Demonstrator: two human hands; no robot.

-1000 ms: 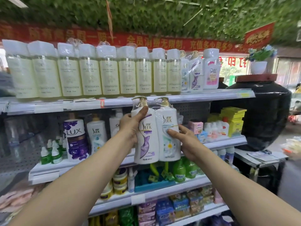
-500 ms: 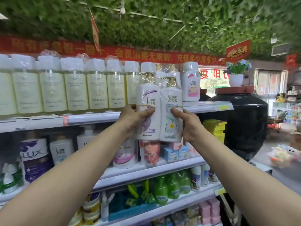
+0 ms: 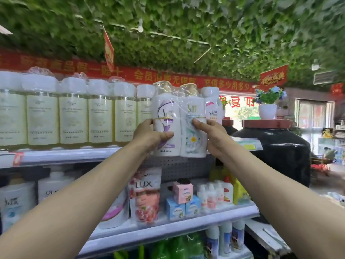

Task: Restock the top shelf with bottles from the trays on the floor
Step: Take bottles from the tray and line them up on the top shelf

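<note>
Two white bottles wrapped together in clear plastic, the twin pack (image 3: 179, 126), sit upright between your hands at the right end of the top shelf (image 3: 78, 156), its base level with the shelf's front edge. Your left hand (image 3: 149, 135) curls round the left bottle, thumb across its front. Your right hand (image 3: 212, 135) grips the right bottle likewise. Pale yellow bottles (image 3: 72, 116) line the shelf to the left; a pink-labelled bottle (image 3: 212, 107) stands just behind the pack.

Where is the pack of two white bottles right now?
The twin pack sits mid-frame at the top shelf edge, held between both hands, just left of a pink-labelled bottle.
</note>
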